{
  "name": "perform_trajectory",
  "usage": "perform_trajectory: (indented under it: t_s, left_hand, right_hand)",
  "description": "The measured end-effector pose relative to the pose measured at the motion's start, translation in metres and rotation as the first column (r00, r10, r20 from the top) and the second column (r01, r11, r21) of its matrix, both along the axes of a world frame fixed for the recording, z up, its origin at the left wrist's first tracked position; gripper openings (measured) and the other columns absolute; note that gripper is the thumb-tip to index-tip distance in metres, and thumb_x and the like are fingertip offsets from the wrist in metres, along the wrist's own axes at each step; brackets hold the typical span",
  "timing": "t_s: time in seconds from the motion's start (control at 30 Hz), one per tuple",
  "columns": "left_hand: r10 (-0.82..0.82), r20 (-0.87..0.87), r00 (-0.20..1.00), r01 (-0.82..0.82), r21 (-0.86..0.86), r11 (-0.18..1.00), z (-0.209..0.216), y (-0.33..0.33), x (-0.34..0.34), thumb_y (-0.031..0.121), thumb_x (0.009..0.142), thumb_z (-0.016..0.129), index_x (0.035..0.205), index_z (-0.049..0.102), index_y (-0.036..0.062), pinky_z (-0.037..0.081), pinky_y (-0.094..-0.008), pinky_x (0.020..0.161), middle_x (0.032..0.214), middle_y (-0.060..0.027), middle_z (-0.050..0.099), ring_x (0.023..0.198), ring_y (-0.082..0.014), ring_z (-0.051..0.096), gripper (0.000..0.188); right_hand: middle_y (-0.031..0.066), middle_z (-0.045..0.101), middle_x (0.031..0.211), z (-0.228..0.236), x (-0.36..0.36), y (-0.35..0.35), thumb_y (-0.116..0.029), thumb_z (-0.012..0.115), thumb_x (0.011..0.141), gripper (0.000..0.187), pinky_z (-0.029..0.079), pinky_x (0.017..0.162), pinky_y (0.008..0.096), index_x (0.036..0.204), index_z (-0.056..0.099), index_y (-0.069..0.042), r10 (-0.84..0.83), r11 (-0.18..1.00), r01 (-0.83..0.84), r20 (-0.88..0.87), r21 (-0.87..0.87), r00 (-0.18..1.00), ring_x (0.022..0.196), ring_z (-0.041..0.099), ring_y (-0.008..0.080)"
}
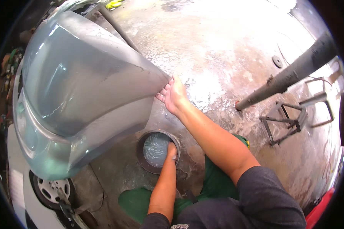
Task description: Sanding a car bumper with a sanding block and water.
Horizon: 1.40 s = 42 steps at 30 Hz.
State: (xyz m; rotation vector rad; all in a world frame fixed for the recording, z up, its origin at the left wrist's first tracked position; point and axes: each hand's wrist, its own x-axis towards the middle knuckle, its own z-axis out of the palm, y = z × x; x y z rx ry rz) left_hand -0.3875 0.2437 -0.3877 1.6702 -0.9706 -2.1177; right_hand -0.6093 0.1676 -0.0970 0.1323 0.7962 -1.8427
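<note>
A large grey car bumper (99,87), glossy and wet in places, fills the left side of the view. Around its pointed right corner my right hand (174,96) is closed, thumb at the edge and fingertips showing on the near side. Below the bumper, a dark round bucket (142,160) stands on the floor with rippling, cloudy water (155,149) in it. My left hand (172,150) reaches down inside the bucket's right wall. Its fingers are hidden, so what they hold, if anything, cannot be seen.
A grey post (283,78) rises on the right, beside a small dark metal frame (283,124) and a pale stool (321,101). A round disc (277,61) lies on the wet concrete floor (225,49). At lower left is a wheel (51,191). Another bar (118,28) passes behind the bumper.
</note>
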Motion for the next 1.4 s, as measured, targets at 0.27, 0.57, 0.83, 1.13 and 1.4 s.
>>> perform_trajectory:
  t_s: [0.27, 0.57, 0.83, 1.13, 1.4]
  left_hand:
    - [-0.203, 0.162, 0.966, 0.203, 0.015, 0.979, 0.016, 0.019, -0.059, 0.034, 0.104, 0.04, 0.142, 0.044, -0.0064, 0.044, -0.0358, 0.101, 0.14, -0.0172, 0.053, 0.125, -0.0255, 0.051, 0.056]
    - [-0.492, 0.375, 0.786, 0.546, -0.046, 0.837, 0.077, 0.008, -0.061, 0.034, 0.103, 0.037, 0.146, 0.041, -0.004, 0.046, -0.0393, 0.098, 0.148, -0.0189, 0.046, 0.125, -0.029, 0.052, 0.058]
    - [-0.066, 0.294, 0.953, 0.266, -0.716, 0.645, 0.343, 0.003, -0.059, 0.03, 0.107, 0.042, 0.152, 0.033, 0.0028, 0.04, -0.0363, 0.109, 0.155, -0.0139, 0.037, 0.142, -0.0233, 0.035, 0.054]
    - [0.722, 0.594, 0.355, 0.933, -0.278, -0.23, 0.501, -0.141, -0.079, 0.026, 0.104, 0.044, 0.155, 0.021, -0.0014, 0.011, -0.0514, 0.121, 0.161, -0.0234, 0.019, 0.151, -0.0351, 0.017, 0.062]
    - [0.528, 0.761, 0.377, 0.867, -0.089, -0.49, 0.537, -0.18, -0.113, 0.032, 0.097, 0.058, 0.148, 0.038, -0.0005, 0.023, -0.0471, 0.119, 0.153, -0.02, 0.038, 0.145, -0.0358, 0.031, 0.064]
  right_hand:
    - [0.0242, 0.027, 0.157, -0.008, -0.019, 0.012, -0.067, 0.034, 0.097, 0.092, 0.021, 0.116, 0.0523, 0.153, 0.016, 0.004, 0.067, 0.997, -0.063, 0.122, -0.034, 0.99, 0.143, 0.03, 0.0415]
    - [0.026, 0.037, 0.151, -0.004, -0.003, 0.011, -0.062, 0.037, 0.099, 0.084, 0.025, 0.115, 0.0519, 0.149, 0.028, 0.005, 0.193, 0.96, -0.163, 0.116, -0.225, 0.974, 0.139, 0.037, 0.041]
    - [0.026, 0.048, 0.138, -0.045, -0.018, -0.009, -0.052, 0.056, 0.096, 0.06, 0.035, 0.107, 0.0499, 0.125, 0.053, 0.001, -0.013, 1.0, 0.005, -0.527, -0.017, 0.85, 0.128, 0.047, 0.0367]
    - [0.0096, 0.054, 0.067, -0.029, -0.03, -0.017, -0.058, 0.064, 0.09, 0.06, 0.044, 0.064, 0.0344, 0.079, 0.058, 0.0, 0.078, 0.997, -0.042, -0.825, 0.065, 0.56, 0.066, 0.047, 0.016]
    - [0.0091, 0.046, 0.067, -0.043, -0.041, -0.014, -0.06, 0.063, 0.09, 0.064, 0.04, 0.062, 0.0352, 0.074, 0.05, 0.0, 0.038, 0.997, 0.029, -0.816, 0.067, 0.577, 0.066, 0.042, 0.016]
